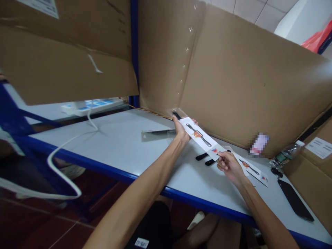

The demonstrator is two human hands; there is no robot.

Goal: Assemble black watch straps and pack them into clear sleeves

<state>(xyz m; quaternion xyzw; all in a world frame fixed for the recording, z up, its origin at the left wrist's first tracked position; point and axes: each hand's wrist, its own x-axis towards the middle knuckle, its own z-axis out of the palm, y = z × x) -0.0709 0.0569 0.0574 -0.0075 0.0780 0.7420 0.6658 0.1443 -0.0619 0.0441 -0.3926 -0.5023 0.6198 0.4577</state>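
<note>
My left hand is wrapped round the far end of a long white printed card. A black handle in clear plastic sticks out beyond that hand. My right hand pinches the card's near right end between thumb and fingers. The card shows a picture of a black-handled tool and a small red and blue logo. Beneath it, black handles lie on the table, their other ends hidden. A second printed card lies to the right. A flat packaged piece rests left of my left hand.
The white table has a blue front edge. At the right are a plastic bottle, a small black object and a black phone-like slab. Cardboard walls the back. A white cable hangs at the left from a power strip.
</note>
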